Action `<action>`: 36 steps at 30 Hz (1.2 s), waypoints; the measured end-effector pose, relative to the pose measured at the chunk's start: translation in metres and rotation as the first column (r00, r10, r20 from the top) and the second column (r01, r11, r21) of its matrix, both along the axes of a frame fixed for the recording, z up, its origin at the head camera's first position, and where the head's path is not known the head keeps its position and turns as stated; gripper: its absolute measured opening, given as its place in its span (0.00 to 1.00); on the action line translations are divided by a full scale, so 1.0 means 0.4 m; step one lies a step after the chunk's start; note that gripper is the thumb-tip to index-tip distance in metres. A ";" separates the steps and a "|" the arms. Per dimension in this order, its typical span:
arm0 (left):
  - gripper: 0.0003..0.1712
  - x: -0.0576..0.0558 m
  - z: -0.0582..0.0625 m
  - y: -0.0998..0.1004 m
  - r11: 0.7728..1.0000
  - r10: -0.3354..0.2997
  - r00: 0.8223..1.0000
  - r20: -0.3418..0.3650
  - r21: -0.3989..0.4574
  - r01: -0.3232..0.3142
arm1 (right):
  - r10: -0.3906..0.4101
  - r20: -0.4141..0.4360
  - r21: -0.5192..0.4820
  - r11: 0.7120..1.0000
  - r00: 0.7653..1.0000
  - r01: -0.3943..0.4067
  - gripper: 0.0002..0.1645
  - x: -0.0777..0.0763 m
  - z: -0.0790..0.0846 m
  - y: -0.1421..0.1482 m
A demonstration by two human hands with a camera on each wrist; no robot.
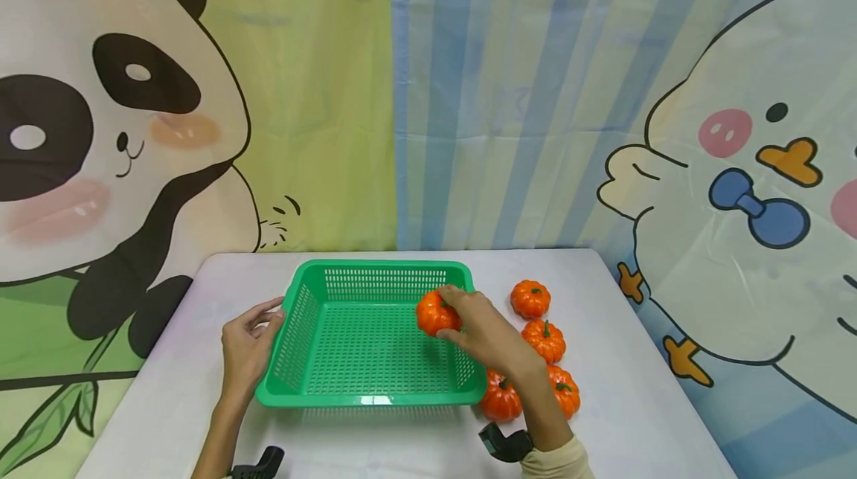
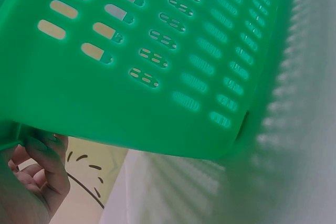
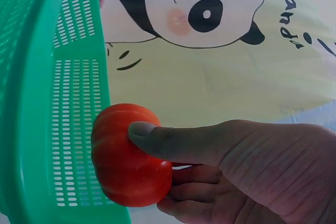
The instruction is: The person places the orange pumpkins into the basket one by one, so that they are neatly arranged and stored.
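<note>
The right hand [image 1: 480, 326] pinches an orange pumpkin [image 1: 430, 315] over the basket's right end; its stem direction is unclear. The left hand [image 1: 246, 349] grips the green basket [image 1: 321, 400], long axis left-to-right. Only the head view shows four other pumpkins [image 1: 544, 344] on the tabletop [image 1: 636, 404].

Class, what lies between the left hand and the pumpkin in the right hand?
The green basket: its left wall and bare floor, as the head view shows.

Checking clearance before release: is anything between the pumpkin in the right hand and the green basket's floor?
Nothing visible: in the head view, the right hand holds the pumpkin over the green basket, which looks empty; four other pumpkins lie outside.
</note>
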State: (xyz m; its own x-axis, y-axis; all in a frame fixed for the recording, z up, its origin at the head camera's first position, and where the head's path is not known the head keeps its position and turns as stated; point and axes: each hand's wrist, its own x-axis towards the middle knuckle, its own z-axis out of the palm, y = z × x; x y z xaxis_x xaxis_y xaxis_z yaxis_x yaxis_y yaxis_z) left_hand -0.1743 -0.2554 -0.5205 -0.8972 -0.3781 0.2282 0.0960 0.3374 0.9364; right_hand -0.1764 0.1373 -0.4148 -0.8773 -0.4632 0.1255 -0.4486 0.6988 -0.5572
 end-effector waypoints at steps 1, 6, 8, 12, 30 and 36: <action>0.18 -0.001 0.000 0.000 1.000 -0.001 1.000 -0.003 0.001 0.001 | 0.003 0.003 0.003 1.000 1.000 -0.003 0.40 0.000 -0.001 -0.002; 0.18 -0.007 -0.003 0.001 1.000 0.003 1.000 0.003 0.009 -0.003 | 0.016 0.023 0.000 1.000 1.000 -0.016 0.40 0.001 -0.004 -0.013; 0.18 -0.008 -0.005 0.002 1.000 0.006 1.000 0.012 0.009 -0.006 | 0.029 0.017 0.001 1.000 0.999 -0.029 0.39 0.001 -0.006 -0.017; 0.18 -0.008 -0.006 0.002 1.000 0.011 1.000 0.018 0.005 -0.011 | 0.053 0.009 0.005 0.999 0.999 -0.053 0.37 0.001 -0.009 -0.030; 0.20 -0.008 -0.011 0.002 1.000 0.003 1.000 0.011 -0.015 -0.003 | 0.102 0.006 0.038 0.994 0.995 -0.102 0.40 0.018 -0.057 -0.080; 0.20 -0.006 -0.008 0.001 1.000 0.003 1.000 0.001 -0.010 -0.003 | 0.106 -0.013 0.036 0.994 0.994 -0.106 0.39 0.024 -0.061 -0.093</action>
State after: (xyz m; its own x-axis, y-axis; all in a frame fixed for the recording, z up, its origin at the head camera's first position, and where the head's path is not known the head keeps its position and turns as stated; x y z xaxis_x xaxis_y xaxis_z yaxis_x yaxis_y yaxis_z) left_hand -0.1768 -0.2550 -0.5235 -0.8964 -0.3783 0.2311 0.0941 0.3470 0.9331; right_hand -0.1667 0.1002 -0.4392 -0.8212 -0.5578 0.1202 -0.5293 0.6660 -0.5257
